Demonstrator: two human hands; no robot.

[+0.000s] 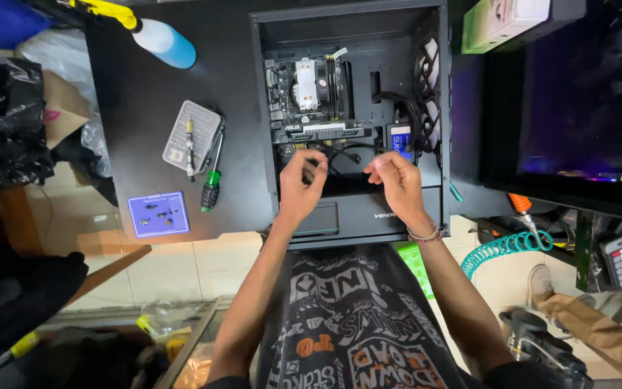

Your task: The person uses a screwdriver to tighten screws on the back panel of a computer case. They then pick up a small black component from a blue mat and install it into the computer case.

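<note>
Open computer case [426,216] lies on its side on the black table [145,108], interior facing up. Both hands work over the near part of the interior, just below the graphics card [323,131]. Left hand [300,180] has its fingers pinched shut on a black cable [340,155]; right hand [396,180] has its fingers closed on the same bundle further right — the exact strand in each pinch cannot be made out.

Judgement: the cable is best kept slack and low, routed clear of the case fans [430,94] on the right wall, with no pull against the connectors.

Hard to make out: the cable ends and where they plug in are lost in dark shadow behind the hands. A green-handled screwdriver [212,189] and a grey bit case [192,133] lie on the table to the left — untouched.
</note>
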